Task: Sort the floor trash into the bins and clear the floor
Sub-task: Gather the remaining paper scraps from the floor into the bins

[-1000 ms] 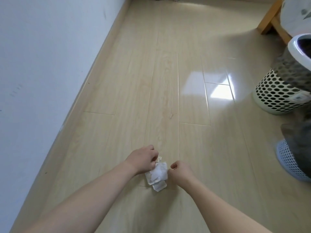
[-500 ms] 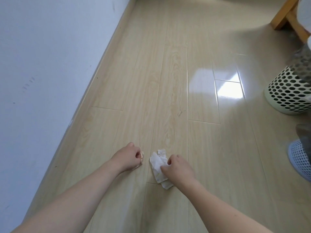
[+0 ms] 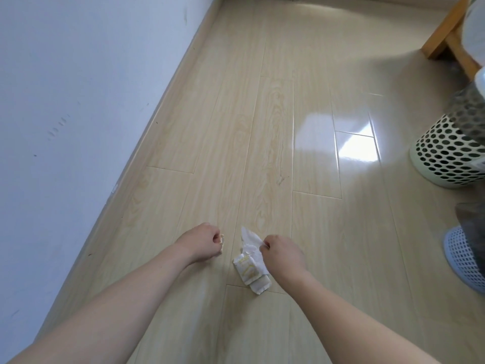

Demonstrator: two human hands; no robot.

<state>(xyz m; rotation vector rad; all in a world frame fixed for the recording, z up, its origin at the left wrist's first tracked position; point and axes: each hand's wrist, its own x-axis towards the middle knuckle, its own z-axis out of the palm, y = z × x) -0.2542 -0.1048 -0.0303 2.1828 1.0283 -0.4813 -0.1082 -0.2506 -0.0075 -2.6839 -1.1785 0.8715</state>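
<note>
Fingers of the right hand (image 3: 282, 252) are curled, pinching the upper edge of a crumpled white tissue (image 3: 251, 244) between thumb and forefinger. That tissue is thin and creased, with one corner sticking up in a point; it hangs down to the pale wooden floor (image 3: 275, 127), just in front of the person. Its lower part touches a small white wrapper (image 3: 249, 270) with faint yellow markings, folded and lying flat on the boards. Fingers of the left hand (image 3: 203, 243) are closed into a loose fist around a small pale scrap (image 3: 222, 243), of which only a sliver shows at the knuckles; what it is cannot be told. Both bare forearms reach forward from the bottom of the view. Against the right edge stand a cream bin with round holes (image 3: 446, 156) and, nearer, a pale blue mesh bin (image 3: 464, 256), both well apart from the tissue. A white wall (image 3: 78, 88) runs along the left.
</note>
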